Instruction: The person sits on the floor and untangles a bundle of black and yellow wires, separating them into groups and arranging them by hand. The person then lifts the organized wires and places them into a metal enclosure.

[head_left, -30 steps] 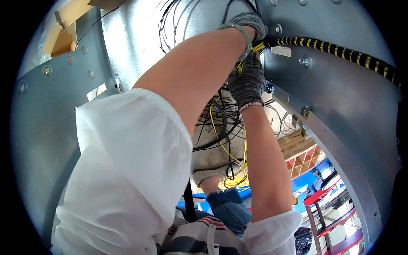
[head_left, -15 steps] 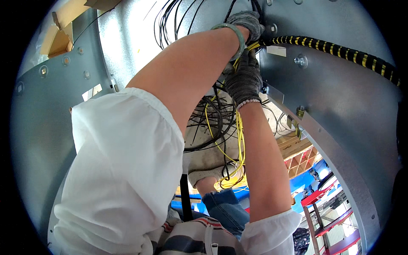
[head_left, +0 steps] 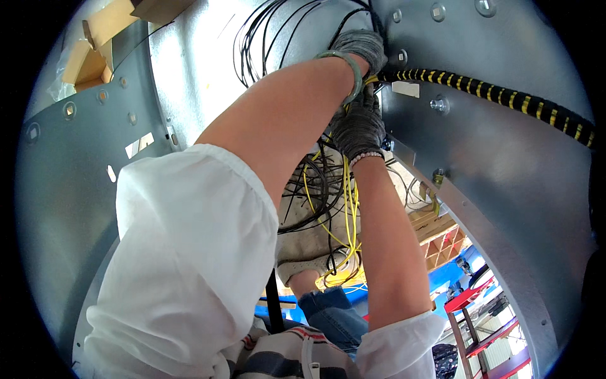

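Observation:
My left hand [head_left: 361, 49], in a grey knit glove with a green bangle at the wrist, is closed around the cable bundle where it meets the metal corner. The fingertips are turned away from view. Just below it, my right hand [head_left: 358, 129], also gloved, is closed on the yellow cables [head_left: 348, 183], which hang down beneath it. The left wrist partly covers the right fingers. From beside both hands, a cable bundle [head_left: 486, 90] wrapped in black, with yellow showing between the turns, runs right along the panel.
Metal panels [head_left: 480, 145] with bolts and holes stand around me. Loops of black cable [head_left: 252, 44] hang at upper left, and tangled black cables [head_left: 315, 196] lie below my hands. A cardboard box [head_left: 95, 66] is at upper left; a red ladder [head_left: 470, 300] stands at lower right.
The whole view has shifted slightly, so the panels and my hands sit a little lower in the picture. Both hands remain at the same place on the cables.

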The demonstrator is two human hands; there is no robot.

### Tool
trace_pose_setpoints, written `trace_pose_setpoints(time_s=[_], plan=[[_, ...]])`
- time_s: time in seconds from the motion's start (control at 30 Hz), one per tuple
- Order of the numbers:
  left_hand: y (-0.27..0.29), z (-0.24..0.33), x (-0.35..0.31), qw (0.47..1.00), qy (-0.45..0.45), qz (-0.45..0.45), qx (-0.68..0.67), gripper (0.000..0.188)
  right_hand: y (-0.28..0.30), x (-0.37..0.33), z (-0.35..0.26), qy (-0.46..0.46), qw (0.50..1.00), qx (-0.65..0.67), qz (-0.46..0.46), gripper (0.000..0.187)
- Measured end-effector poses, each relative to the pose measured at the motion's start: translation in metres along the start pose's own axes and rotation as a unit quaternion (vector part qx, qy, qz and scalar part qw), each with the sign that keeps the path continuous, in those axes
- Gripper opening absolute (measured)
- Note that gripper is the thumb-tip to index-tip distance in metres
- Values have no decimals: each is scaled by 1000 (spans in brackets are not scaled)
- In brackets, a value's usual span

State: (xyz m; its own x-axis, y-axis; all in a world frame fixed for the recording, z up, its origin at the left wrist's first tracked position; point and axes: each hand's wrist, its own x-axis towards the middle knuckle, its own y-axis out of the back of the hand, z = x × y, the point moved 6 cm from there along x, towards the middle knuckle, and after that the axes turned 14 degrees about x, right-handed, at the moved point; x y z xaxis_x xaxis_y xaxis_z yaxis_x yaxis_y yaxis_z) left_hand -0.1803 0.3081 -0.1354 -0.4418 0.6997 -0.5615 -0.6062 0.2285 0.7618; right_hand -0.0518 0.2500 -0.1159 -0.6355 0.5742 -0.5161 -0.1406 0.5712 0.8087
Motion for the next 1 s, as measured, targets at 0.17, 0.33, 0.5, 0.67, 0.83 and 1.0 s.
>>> trace_pose_setpoints(time_s=[0.17, 0.33, 0.5, 0.67, 0.83, 1.0], plan=[[-17, -10, 13, 997, 31, 23, -71, 50, -2, 4, 1, -38, 999, 8, -17, 68], [13, -30, -2, 987, -27, 159, -10, 32, 9, -4, -4, -9, 1000, 12, 27, 65], [47, -44, -26, 901, -76, 398, 155, 30, 10, -5, -8, -33, 999, 0, -8, 68], [75, -40, -40, 956, -72, 183, 216, 42, 11, -5, -7, -6, 999, 0, 35, 65], [79, -34, -32, 976, -61, 26, 206, 47, 11, -5, -11, -17, 1000, 0, 13, 64], [63, 0, -24, 966, -74, 101, 228, 25, 12, -6, -4, -47, 999, 17, 14, 63]])
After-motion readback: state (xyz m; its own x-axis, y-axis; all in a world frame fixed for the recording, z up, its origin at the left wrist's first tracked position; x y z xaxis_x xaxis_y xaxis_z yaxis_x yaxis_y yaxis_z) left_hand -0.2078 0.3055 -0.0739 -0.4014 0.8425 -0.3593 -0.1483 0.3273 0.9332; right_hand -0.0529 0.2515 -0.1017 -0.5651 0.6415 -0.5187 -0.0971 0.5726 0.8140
